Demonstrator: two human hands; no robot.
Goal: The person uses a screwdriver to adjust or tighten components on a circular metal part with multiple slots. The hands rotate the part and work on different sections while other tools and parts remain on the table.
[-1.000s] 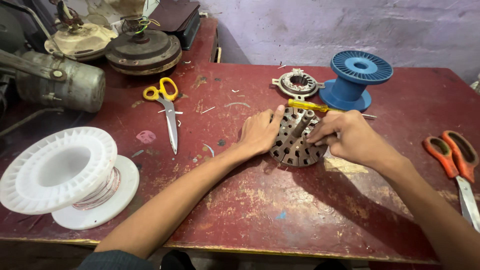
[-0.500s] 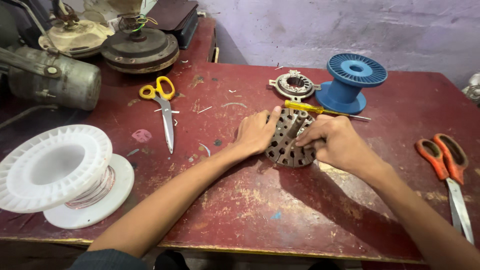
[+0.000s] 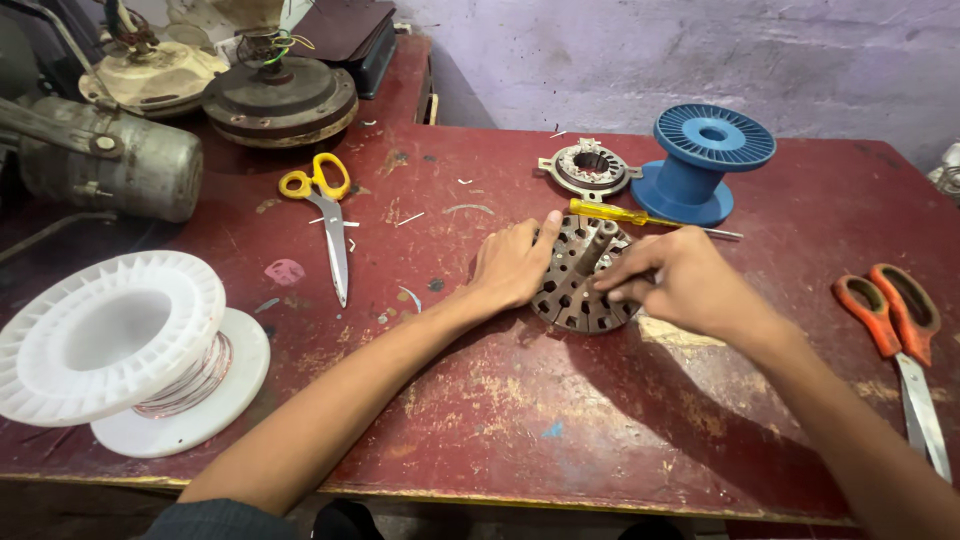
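Hands meet over a round slotted metal stator core (image 3: 580,285) lying flat near the middle of the worn red table (image 3: 520,420). Left hand (image 3: 515,265) rests on the core's left edge, fingers together and laid along its rim, steadying it rather than gripping. Right hand (image 3: 680,280) covers the core's right side, fingers curled and pinched down onto the slots; what the fingertips hold, if anything, cannot be told. Just behind the core lies a yellow-handled screwdriver (image 3: 640,217), and beyond that a smaller wound stator (image 3: 590,168) beside a blue spool (image 3: 700,165). Yellow-handled scissors (image 3: 325,220) lie to the left, orange-handled scissors (image 3: 900,340) at the far right, and a white spool of copper wire (image 3: 130,350) sits at the near left corner
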